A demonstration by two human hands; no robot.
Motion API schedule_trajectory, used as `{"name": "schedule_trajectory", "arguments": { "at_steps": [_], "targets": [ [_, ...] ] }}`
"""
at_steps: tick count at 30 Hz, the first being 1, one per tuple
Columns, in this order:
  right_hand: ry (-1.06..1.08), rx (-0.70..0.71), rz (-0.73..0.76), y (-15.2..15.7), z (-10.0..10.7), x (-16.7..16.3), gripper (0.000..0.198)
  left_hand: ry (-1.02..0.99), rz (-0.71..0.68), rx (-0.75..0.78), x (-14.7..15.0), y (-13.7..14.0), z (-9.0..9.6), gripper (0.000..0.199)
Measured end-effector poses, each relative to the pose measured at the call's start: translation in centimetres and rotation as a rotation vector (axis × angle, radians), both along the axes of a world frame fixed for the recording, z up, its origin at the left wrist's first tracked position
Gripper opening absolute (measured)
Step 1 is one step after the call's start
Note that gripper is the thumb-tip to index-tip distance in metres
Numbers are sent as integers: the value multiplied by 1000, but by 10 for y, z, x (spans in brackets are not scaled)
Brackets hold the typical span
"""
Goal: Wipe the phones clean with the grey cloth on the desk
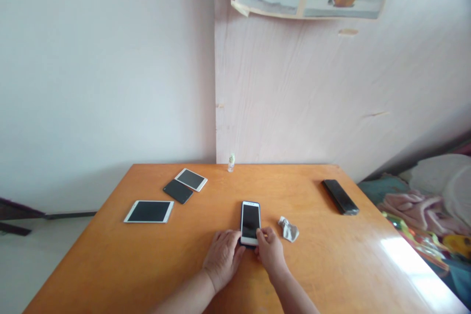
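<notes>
A white-fronted smartphone [250,221] with a dark screen lies face up on the table, a dark blue case showing around its edges. My left hand [223,257] grips its lower left corner, fingers along the side and thumb near the bottom edge. At the lower right edge, my right hand [270,250] pinches the phone, thumb on the front and the other fingers curled under. A crumpled grey cloth [288,229] lies just right of my right hand.
On the wooden table [110,265], a white tablet [150,211], a black phone [178,191] and another white device [191,179] lie at left. A small clear bottle [231,164] stands by the wall. A long black object [340,196] is at right. Fabrics [423,211] are heaped beyond the right edge.
</notes>
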State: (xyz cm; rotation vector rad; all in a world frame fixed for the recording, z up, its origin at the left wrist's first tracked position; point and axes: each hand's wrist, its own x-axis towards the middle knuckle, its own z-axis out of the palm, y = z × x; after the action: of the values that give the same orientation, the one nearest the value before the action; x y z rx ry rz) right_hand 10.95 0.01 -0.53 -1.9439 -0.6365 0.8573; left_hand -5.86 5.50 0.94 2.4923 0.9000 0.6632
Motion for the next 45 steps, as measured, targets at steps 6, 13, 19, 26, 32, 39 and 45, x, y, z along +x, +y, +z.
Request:
{"name": "schedule_trajectory", "arguments": {
  "at_steps": [6,13,19,26,32,39,45],
  "targets": [
    [-126,-22,26,-3,-8,6,26,23,-23,3,2,3,-9,28],
    [-164,-49,69,-7,-12,7,25,43,-43,12,1,5,-9,33],
    [-225,-90,86,-7,-12,10,25,60,-22,34,1,5,-11,26],
    [-315,-155,136,-7,-9,16,21,85,-25,55,1,5,-11,27],
    [-617,-157,240,-2,12,21,28,94,-33,66,1,5,-11,30],
    [-987,-125,519,35,14,12,55,97,-16,92,2,4,-10,29],
    [-979,-264,588,40,-7,7,61,127,-34,95,2,4,-8,33]
  ]
}}
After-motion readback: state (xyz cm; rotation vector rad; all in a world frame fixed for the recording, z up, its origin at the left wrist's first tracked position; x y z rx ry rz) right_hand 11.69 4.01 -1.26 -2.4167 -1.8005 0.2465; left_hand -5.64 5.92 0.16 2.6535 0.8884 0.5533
